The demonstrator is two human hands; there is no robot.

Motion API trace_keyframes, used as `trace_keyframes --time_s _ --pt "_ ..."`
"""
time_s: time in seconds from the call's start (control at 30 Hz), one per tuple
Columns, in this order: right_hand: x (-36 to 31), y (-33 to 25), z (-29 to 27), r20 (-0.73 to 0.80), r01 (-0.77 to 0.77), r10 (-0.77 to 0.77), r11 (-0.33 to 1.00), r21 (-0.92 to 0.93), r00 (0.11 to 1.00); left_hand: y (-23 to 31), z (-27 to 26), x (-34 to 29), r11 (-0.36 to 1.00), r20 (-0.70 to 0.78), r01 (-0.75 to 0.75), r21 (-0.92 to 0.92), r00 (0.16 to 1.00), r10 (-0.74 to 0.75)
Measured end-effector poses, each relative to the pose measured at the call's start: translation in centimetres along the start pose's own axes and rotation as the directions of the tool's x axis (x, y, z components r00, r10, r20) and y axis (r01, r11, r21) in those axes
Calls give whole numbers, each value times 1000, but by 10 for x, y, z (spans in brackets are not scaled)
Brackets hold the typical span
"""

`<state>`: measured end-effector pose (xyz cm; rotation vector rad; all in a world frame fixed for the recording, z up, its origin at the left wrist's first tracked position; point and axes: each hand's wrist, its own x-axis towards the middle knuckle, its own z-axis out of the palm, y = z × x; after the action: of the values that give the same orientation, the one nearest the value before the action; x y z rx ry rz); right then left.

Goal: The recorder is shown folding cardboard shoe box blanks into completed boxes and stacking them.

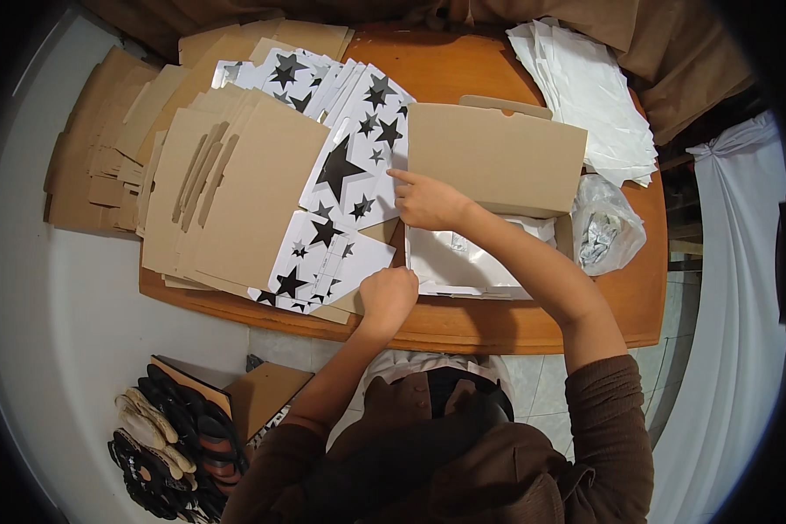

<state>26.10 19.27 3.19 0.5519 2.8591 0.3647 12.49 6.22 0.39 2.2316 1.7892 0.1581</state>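
Note:
An open cardboard box (496,157), brown on the inside of its raised lid, stands on the table before me. White tissue paper (498,262) lines its bottom, with a small packet (457,242) lying on it. At the box's front left corner, my left hand (389,297) is closed on the edge, its fingertips hidden. My right hand (432,201) reaches across to the back left corner, below the lid. Its index finger points out to the left over star-printed cardboard, while the other fingers curl at the box's side.
Flat box blanks with black stars (345,166) overlap plain brown ones (253,183) on the left of the wooden table (445,57). White paper sheets (585,96) are stacked at the far right, above a clear bag of packets (604,229). Several sandals (170,437) sit at lower left.

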Motion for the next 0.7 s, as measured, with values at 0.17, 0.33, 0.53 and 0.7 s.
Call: trace_keyframes --time_s 0.17,0.33,0.53,0.7 --pt "-52 -12 3 -371 -165 197 979 117 908 14 -14 0 994 202 45 99 977 -64" --pt "-175 1 -25 -363 -218 336 919 329 869 47 -18 -5 990 -357 -121 76 924 140" --pt "-303 -21 13 -350 -302 370 924 235 861 146 24 -12 697 -331 -712 -85 680 655" --pt "-335 -40 34 -330 -176 229 967 183 916 197 55 -12 587 -389 -806 71 520 761"
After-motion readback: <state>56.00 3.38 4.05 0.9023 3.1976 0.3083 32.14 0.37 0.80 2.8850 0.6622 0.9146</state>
